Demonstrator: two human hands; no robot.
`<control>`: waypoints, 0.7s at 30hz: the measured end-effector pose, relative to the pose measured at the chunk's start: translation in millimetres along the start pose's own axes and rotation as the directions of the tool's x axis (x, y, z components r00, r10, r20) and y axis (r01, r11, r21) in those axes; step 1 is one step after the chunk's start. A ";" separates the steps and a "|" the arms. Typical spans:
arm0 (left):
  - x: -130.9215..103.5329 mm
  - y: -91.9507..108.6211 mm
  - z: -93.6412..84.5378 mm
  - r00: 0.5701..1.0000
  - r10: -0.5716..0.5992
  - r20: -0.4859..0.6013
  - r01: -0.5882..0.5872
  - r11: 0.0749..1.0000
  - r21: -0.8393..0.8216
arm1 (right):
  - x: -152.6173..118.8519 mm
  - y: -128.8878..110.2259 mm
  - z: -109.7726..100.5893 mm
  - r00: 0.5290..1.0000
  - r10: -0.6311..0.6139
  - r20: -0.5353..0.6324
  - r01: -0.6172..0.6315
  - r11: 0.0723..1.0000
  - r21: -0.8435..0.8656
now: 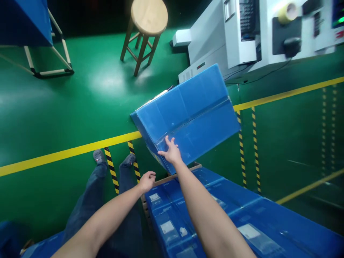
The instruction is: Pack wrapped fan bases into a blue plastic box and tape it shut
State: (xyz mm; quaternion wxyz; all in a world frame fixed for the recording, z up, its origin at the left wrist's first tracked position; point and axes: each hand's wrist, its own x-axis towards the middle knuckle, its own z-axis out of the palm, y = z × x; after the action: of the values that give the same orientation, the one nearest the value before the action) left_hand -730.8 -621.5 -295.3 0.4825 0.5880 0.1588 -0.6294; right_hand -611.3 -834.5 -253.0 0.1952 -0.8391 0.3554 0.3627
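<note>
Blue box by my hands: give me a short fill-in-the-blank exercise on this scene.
Spread on the large blue box is the ____ hand.
The wooden stool has a ____ seat.
The long solid line across the green floor is ____.

Missing words: right; round; yellow.

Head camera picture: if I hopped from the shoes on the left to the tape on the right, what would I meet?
Grey clog, second grey clog, left fingers, right fingers, pale yellow tape roll.
</note>
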 end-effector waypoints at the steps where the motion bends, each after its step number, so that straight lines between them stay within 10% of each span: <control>1: 4.0 8.0 16.3 1.000 0.017 -0.005 -0.017 0.998 -0.062 | -0.4 0.3 -0.3 1.000 -0.006 0.001 0.006 1.000 -0.001; 9: 20.7 52.6 92.9 0.975 0.016 -0.223 -0.081 0.955 -0.286 | -7.3 0.0 -5.8 1.000 -0.020 0.014 0.020 1.000 -0.020; 21: 19.4 73.7 105.6 0.925 -0.131 -0.356 -0.003 0.936 -0.353 | -13.9 -4.4 -9.7 0.999 -0.022 0.045 0.024 0.998 -0.057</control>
State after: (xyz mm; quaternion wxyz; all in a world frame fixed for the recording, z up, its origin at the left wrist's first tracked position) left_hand -731.2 -746.4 -258.3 0.5181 0.5971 0.3757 -0.4836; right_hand -610.2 -830.9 -235.9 0.1829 -0.8401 0.3307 0.3891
